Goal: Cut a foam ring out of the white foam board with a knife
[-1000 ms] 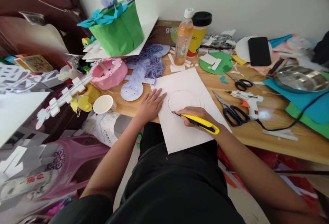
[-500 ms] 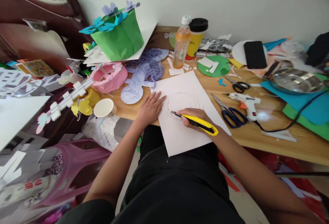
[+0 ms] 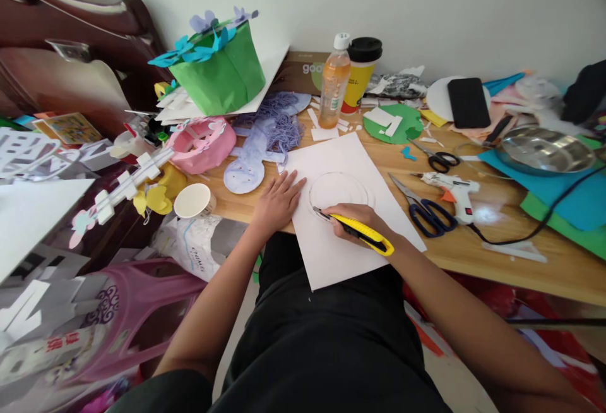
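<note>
Messy wooden table point(image 3: 466, 255), knife point(image 3: 364, 231) out

My right hand point(image 3: 356, 218) has its fingers closed around it, tip at the circle point(image 3: 338, 193) drawn on white paper point(image 3: 331, 256) overhanging the front edge. My left hand point(image 3: 277, 201) lies flat at the paper's left side, fingers slightly parted.

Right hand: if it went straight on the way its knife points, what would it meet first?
Across the paper, probably the left hand, though exact heights are hard to judge.

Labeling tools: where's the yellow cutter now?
Head view, just right of center: the yellow cutter is in the right hand, blade tip at the drawn circle on the white sheet.
</note>
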`<act>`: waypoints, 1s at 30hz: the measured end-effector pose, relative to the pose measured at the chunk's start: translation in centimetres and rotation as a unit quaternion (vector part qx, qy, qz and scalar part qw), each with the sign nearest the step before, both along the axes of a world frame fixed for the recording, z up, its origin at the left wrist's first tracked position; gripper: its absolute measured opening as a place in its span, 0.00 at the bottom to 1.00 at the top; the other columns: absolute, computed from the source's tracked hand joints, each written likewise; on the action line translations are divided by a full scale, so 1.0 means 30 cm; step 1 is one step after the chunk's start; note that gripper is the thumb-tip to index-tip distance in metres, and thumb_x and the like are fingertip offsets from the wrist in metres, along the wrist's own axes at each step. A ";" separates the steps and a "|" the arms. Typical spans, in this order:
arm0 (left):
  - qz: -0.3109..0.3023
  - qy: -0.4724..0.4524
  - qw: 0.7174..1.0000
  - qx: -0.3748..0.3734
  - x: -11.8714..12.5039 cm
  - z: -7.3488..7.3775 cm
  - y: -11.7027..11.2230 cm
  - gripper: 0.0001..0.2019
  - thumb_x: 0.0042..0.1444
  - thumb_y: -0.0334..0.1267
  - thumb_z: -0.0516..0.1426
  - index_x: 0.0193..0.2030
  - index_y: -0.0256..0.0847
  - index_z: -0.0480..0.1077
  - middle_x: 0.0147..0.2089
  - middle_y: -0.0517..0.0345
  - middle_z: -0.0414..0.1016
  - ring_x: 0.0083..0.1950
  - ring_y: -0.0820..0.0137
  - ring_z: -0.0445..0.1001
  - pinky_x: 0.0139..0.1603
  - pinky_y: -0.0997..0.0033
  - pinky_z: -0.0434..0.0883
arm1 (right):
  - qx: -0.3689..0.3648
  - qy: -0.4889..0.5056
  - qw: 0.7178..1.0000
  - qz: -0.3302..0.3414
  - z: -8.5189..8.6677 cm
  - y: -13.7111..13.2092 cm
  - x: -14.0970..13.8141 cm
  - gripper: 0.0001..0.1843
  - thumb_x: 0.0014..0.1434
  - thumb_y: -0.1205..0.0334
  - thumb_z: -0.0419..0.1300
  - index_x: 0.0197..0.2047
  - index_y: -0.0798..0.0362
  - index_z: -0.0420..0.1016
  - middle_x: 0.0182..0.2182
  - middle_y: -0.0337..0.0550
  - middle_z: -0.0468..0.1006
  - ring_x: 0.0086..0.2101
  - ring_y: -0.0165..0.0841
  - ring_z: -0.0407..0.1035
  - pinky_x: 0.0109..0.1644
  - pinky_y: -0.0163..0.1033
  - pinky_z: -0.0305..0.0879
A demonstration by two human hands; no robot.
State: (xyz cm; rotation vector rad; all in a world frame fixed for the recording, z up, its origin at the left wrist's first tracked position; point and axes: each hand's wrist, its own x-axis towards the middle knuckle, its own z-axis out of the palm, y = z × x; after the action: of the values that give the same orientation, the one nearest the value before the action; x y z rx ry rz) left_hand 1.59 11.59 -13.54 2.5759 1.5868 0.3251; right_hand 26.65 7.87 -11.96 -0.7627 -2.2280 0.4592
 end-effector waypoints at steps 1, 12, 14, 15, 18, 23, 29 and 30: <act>0.002 -0.003 1.000 -0.002 0.000 0.000 0.000 0.24 0.73 0.41 0.45 0.73 0.46 0.60 0.77 0.56 0.54 0.79 0.56 0.47 0.77 0.50 0.51 | -0.003 0.001 1.000 0.001 0.000 0.001 -0.003 0.14 0.64 0.69 0.54 0.51 0.52 0.74 0.38 0.44 0.83 0.35 0.32 0.79 0.41 0.36 0.75; 0.002 0.001 1.000 -0.029 -0.003 0.006 0.002 0.24 0.73 0.41 0.44 0.73 0.50 0.61 0.78 0.54 0.51 0.80 0.48 0.37 0.75 0.45 0.52 | 0.017 -0.001 0.999 0.032 -0.002 0.004 -0.010 0.14 0.62 0.69 0.54 0.49 0.52 0.73 0.32 0.41 0.80 0.29 0.32 0.75 0.37 0.37 0.73; 0.004 0.009 0.999 -0.035 -0.001 0.011 0.001 0.24 0.73 0.41 0.44 0.73 0.50 0.61 0.79 0.55 0.50 0.80 0.49 0.36 0.76 0.45 0.52 | 0.011 -0.003 0.999 0.037 -0.005 0.004 0.003 0.13 0.63 0.70 0.54 0.49 0.52 0.73 0.32 0.41 0.79 0.30 0.32 0.74 0.37 0.37 0.72; 0.005 0.012 0.999 -0.038 0.000 0.013 0.001 0.24 0.73 0.40 0.44 0.73 0.50 0.60 0.79 0.55 0.50 0.80 0.49 0.35 0.76 0.46 0.51 | 0.008 -0.004 0.999 0.039 -0.007 0.003 0.007 0.14 0.63 0.70 0.54 0.50 0.52 0.73 0.32 0.41 0.79 0.30 0.32 0.74 0.37 0.37 0.72; 0.006 0.018 0.999 -0.042 0.003 0.021 -0.001 0.24 0.73 0.40 0.44 0.73 0.50 0.60 0.79 0.54 0.50 0.80 0.49 0.36 0.76 0.46 0.51 | -0.001 -0.004 0.999 0.044 -0.011 0.001 0.011 0.13 0.63 0.71 0.54 0.50 0.52 0.72 0.32 0.41 0.78 0.31 0.32 0.74 0.37 0.37 0.72; 0.008 0.022 0.999 -0.045 0.003 0.020 0.002 0.24 0.73 0.40 0.44 0.73 0.49 0.61 0.79 0.53 0.50 0.80 0.49 0.36 0.76 0.46 0.52 | 0.016 0.005 0.998 0.055 -0.018 -0.003 0.002 0.13 0.63 0.71 0.55 0.50 0.52 0.71 0.30 0.39 0.78 0.30 0.32 0.74 0.37 0.36 0.72; 0.008 0.019 0.999 -0.042 0.000 0.014 0.005 0.24 0.73 0.40 0.44 0.73 0.50 0.61 0.79 0.56 0.50 0.80 0.50 0.36 0.76 0.47 0.52 | 0.031 0.000 0.999 0.035 -0.018 -0.012 0.006 0.13 0.62 0.70 0.54 0.48 0.51 0.72 0.31 0.40 0.79 0.30 0.33 0.75 0.36 0.37 0.72; 0.008 0.017 0.999 -0.041 0.000 0.015 0.005 0.24 0.73 0.40 0.44 0.73 0.50 0.61 0.78 0.56 0.50 0.80 0.49 0.37 0.76 0.47 0.52 | 0.030 -0.002 0.999 0.033 -0.014 -0.014 0.008 0.13 0.62 0.70 0.53 0.48 0.51 0.72 0.31 0.40 0.79 0.30 0.33 0.75 0.36 0.37 0.72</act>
State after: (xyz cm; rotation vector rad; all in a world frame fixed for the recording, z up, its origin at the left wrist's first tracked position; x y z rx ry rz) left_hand 1.60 11.73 -13.08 2.5218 1.5976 0.2127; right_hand 26.88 7.44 -12.39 -0.6609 -2.2654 0.4206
